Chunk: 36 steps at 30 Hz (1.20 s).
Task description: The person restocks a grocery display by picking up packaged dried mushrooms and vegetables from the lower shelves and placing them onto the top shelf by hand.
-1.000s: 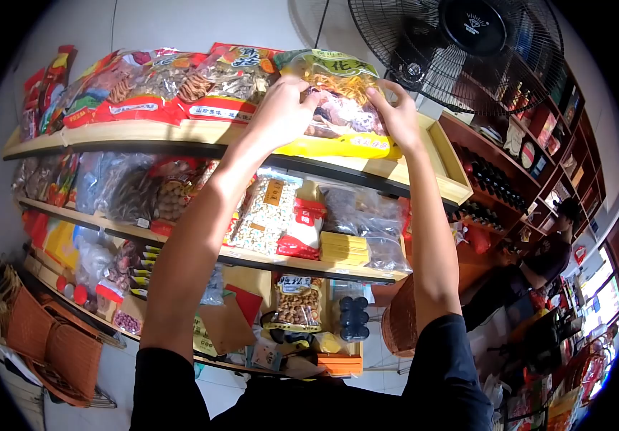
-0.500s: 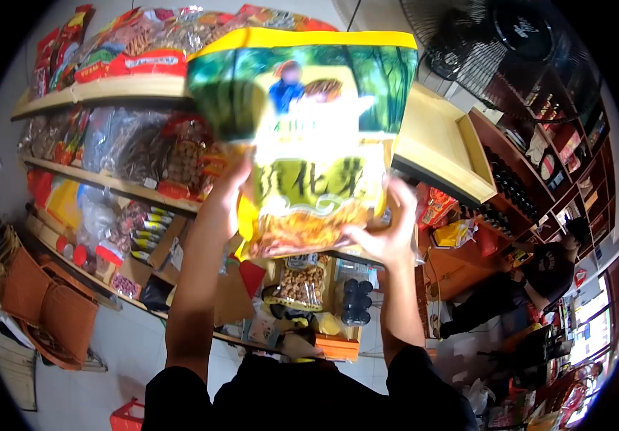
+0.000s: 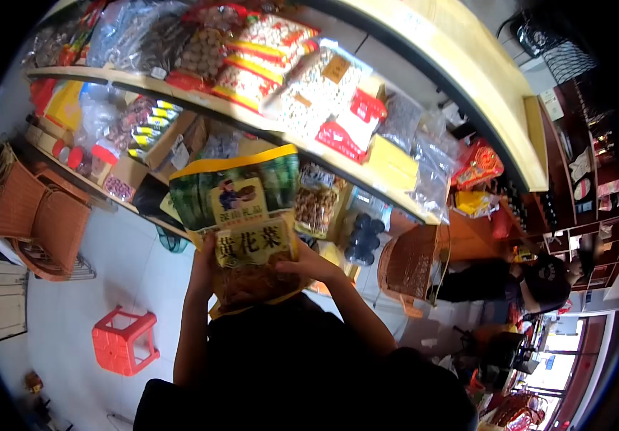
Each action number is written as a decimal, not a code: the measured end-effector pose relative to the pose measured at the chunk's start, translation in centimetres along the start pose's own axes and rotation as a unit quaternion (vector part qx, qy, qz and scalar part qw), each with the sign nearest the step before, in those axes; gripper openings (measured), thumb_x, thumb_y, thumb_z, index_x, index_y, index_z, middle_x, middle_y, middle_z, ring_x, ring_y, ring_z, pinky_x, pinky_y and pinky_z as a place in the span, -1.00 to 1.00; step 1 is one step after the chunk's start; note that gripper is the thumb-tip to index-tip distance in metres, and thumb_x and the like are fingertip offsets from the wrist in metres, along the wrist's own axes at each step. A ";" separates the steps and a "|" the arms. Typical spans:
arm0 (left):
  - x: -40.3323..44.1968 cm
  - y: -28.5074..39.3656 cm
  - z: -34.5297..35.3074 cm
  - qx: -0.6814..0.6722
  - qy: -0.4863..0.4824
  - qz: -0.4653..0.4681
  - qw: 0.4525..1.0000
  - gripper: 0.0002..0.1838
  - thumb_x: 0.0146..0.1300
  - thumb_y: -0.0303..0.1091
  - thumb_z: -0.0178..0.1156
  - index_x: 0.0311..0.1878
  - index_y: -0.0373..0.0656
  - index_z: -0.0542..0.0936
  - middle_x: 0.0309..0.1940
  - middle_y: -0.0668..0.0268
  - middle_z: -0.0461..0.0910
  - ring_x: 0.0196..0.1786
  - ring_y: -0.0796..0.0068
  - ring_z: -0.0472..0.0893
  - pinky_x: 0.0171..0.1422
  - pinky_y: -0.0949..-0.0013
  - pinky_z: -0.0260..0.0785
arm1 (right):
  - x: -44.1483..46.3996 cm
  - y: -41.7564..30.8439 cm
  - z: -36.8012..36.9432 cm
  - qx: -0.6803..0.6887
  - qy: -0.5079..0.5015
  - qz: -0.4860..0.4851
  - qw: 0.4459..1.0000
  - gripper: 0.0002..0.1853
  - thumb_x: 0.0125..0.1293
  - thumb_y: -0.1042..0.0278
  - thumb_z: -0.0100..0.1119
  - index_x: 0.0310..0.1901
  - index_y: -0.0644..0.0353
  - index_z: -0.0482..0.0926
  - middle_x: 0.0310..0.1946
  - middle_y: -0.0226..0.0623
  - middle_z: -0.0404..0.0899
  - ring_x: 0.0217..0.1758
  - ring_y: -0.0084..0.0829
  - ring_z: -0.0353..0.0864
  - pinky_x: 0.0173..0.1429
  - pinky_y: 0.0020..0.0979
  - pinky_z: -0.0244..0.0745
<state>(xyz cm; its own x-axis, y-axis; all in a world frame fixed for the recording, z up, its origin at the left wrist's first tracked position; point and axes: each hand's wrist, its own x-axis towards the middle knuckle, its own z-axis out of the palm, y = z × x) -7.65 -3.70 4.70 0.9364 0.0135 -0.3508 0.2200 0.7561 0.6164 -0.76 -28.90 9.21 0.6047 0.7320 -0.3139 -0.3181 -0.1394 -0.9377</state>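
Note:
A green and yellow food bag (image 3: pixel 241 194) with large dark characters is held upright close to my body, its yellow top edge away from me. My left hand (image 3: pixel 207 264) grips its left side, the fingers mostly hidden by the bag. On the right side my right hand (image 3: pixel 304 263) is closed on the bag, thumb lying across its front near the characters. The bag's lower end meets my dark shirt. Beyond it, a shelf board (image 3: pixel 252 123) carries packaged goods such as a red and white bag (image 3: pixel 343 134) and yellow packs (image 3: pixel 391 164).
A red plastic stool (image 3: pixel 124 340) stands on the floor at lower left. Wicker chairs (image 3: pixel 40 215) are at far left, and a wicker basket (image 3: pixel 408 264) is right of the shelves. The pale top shelf (image 3: pixel 460 43) crosses the upper right. Another person (image 3: pixel 546 281) is at the right.
Both hands have lifted the bag off the top shelf and brought it down close to my body, its printed upper part now in view. The camera view has tilted down, bringing the red stool into sight.

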 end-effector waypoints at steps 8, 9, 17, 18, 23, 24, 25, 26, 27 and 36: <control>-1.7 -0.8 -2.5 0.027 0.100 -0.007 0.995 -0.46 0.46 -0.04 -0.03 0.34 -0.22 0.30 0.19 0.21 0.46 0.20 0.34 0.48 0.27 0.29 0.33 | 3.4 6.2 3.1 0.136 0.027 -0.002 0.990 -0.14 0.20 0.14 0.38 0.42 0.12 0.08 0.11 -0.31 0.45 0.09 -0.47 0.46 0.06 -0.44 0.44; -1.1 -1.4 -4.0 0.063 0.085 -0.006 0.994 -0.47 0.46 -0.05 -0.03 0.32 -0.23 0.32 0.18 0.22 0.47 0.18 0.36 0.49 0.25 0.31 0.33 | 3.3 6.4 3.0 0.141 0.027 0.000 0.990 -0.14 0.20 0.14 0.38 0.42 0.12 0.08 0.11 -0.31 0.45 0.09 -0.47 0.46 0.06 -0.44 0.44; 3.4 -2.9 -6.0 0.319 -0.008 -0.119 0.940 -0.13 0.28 -0.13 0.26 0.44 -0.34 -0.02 0.11 0.08 0.47 0.08 0.35 0.53 0.12 0.35 0.42 | 3.6 9.6 0.4 0.114 0.157 0.035 0.980 -0.32 0.22 0.24 0.36 0.30 0.26 0.26 0.16 -0.24 0.46 0.16 -0.39 0.47 0.21 -0.36 0.40; 3.7 -3.4 -5.4 0.331 -0.016 -0.141 0.933 -0.04 0.20 -0.14 0.35 0.45 -0.38 -0.03 0.21 -0.02 0.40 0.18 0.27 0.49 0.23 0.30 0.38 | 3.3 9.8 0.3 0.123 0.171 0.054 0.976 -0.32 0.23 0.23 0.35 0.30 0.27 0.26 0.17 -0.23 0.46 0.16 -0.39 0.47 0.21 -0.36 0.39; 7.4 -8.6 -7.0 0.324 -0.030 -0.137 0.936 -0.07 0.17 -0.19 0.38 0.43 -0.37 0.05 0.20 0.01 0.41 0.18 0.30 0.49 0.26 0.31 0.37 | 3.2 13.0 -1.8 0.123 0.244 0.057 0.960 -0.32 0.24 0.24 0.35 0.30 0.27 0.25 0.12 -0.26 0.50 0.10 -0.38 0.51 0.17 -0.35 0.42; 8.3 -9.3 -7.2 0.330 -0.045 -0.111 0.937 -0.10 0.17 -0.19 0.38 0.42 -0.36 0.08 0.20 0.03 0.42 0.18 0.32 0.49 0.25 0.31 0.37 | 3.2 13.8 -2.5 0.078 0.245 0.055 0.965 -0.31 0.27 0.14 0.30 0.30 0.29 0.23 0.09 -0.21 0.51 0.08 -0.34 0.52 0.15 -0.36 0.43; 8.8 -9.4 -6.6 0.335 -0.060 -0.084 0.936 -0.12 0.17 -0.20 0.38 0.41 -0.36 0.12 0.20 0.06 0.43 0.17 0.34 0.49 0.24 0.31 0.38 | 3.3 13.8 -3.2 0.077 0.249 0.057 0.964 -0.31 0.27 0.14 0.30 0.30 0.29 0.23 0.09 -0.21 0.51 0.08 -0.34 0.52 0.15 -0.36 0.43; 9.3 -9.1 -6.1 0.364 -0.040 -0.087 0.926 -0.16 0.16 -0.21 0.39 0.39 -0.35 0.18 0.19 0.09 0.45 0.16 0.35 0.49 0.22 0.30 0.37 | 3.6 13.7 -4.1 -0.020 0.233 0.071 0.970 -0.32 0.29 0.07 0.26 0.29 0.30 0.25 0.07 -0.16 0.51 0.07 -0.32 0.53 0.15 -0.35 0.42; 10.4 -9.2 -5.8 0.363 -0.044 -0.092 0.926 -0.16 0.16 -0.21 0.39 0.39 -0.35 0.18 0.19 0.09 0.45 0.16 0.35 0.49 0.22 0.30 0.37 | 3.8 13.7 -4.8 -0.116 0.215 0.086 0.966 -0.32 0.30 0.00 0.22 0.28 0.31 0.27 0.05 -0.11 0.51 0.07 -0.30 0.53 0.14 -0.34 0.42; 18.1 -6.6 -3.5 0.437 -0.006 -0.147 0.887 -0.25 0.16 -0.17 0.38 0.33 -0.32 0.32 0.19 0.13 0.45 0.19 0.30 0.43 0.24 0.34 0.28 | 9.3 17.4 -9.7 -0.082 0.292 0.131 0.944 -0.33 0.37 0.12 0.16 0.32 0.35 0.13 0.03 -0.08 0.50 0.01 -0.38 0.52 0.05 -0.36 0.45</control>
<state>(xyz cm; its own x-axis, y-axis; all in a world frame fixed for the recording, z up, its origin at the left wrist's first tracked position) 6.86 -6.15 -8.21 0.8054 -0.1119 -0.5821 0.5780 -0.0701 0.8130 6.44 -30.98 -11.48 0.8355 0.1730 -0.5216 -0.4240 -0.4009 -0.8121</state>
